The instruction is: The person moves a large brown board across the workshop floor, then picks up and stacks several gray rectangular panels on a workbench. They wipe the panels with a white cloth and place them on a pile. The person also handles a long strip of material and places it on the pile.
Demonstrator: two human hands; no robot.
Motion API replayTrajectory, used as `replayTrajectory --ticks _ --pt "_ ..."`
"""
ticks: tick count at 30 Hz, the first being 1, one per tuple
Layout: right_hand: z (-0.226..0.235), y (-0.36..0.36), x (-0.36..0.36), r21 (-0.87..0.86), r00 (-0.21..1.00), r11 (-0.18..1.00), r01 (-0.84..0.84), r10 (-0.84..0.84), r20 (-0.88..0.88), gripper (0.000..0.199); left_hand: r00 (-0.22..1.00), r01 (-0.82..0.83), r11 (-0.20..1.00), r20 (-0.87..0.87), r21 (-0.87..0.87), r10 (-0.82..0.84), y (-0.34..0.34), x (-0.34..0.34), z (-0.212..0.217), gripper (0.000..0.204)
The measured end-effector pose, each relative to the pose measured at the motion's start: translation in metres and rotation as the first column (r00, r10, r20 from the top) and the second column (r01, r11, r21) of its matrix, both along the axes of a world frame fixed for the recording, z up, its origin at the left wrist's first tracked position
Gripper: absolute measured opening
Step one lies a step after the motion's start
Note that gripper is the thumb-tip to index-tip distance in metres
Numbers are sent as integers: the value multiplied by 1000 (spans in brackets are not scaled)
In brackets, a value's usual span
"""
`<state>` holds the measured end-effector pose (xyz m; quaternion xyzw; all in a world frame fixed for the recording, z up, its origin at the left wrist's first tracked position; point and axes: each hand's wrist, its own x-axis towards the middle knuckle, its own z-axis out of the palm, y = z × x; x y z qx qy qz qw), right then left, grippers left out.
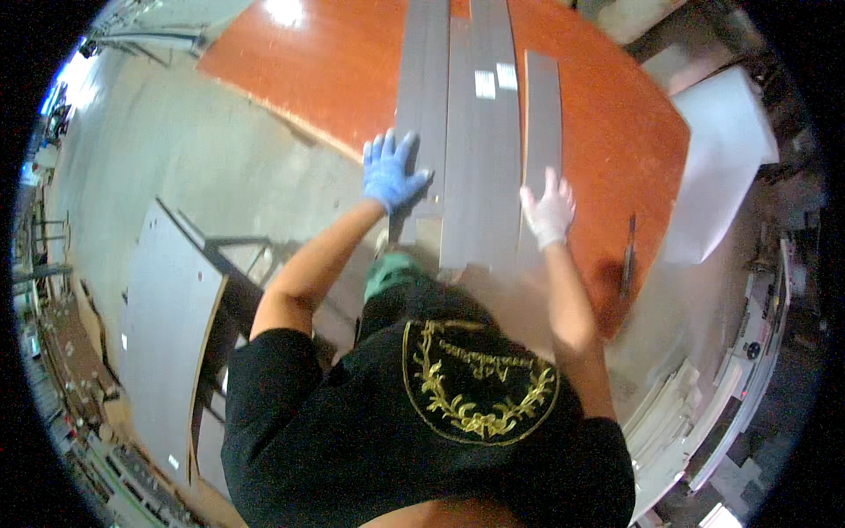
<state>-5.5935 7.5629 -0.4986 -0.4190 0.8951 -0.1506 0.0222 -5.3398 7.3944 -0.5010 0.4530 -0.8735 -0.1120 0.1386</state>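
In a blue glove, my left hand lies with fingers spread on the left long grey board. My right hand, in a pale glove, has its fingers stretched out over the near end of a shorter, narrow grey board. Between my hands runs a wider grey board with a white label on it. Another grey board, also labelled, lies along its far right side. All of them rest lengthwise on an orange-red tabletop. Neither hand grips anything.
A slim dark tool lies near the tabletop's right edge. Beyond that edge is a white sheet or panel. A large grey panel sits on a dark frame to my left. Stacked pale strips are at the lower right.
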Motion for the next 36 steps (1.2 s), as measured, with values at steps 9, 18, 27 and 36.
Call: replayTrajectory --ticks 9,18,27,36 --pt "4 94 57 -237 838 971 -42 163 520 48 556 20 644 -544 764 628 19 66 -44 65" --pt "25 135 98 21 231 841 541 -172 958 45 754 285 485 -506 827 419 3 67 6 42" --pt "-89 153 120 346 -783 784 515 267 562 46 700 430 408 -583 805 412 21 78 -5 86" --pt "-24 62 169 256 -504 851 458 11 864 41 623 471 557 -705 685 340 47 78 -24 79"
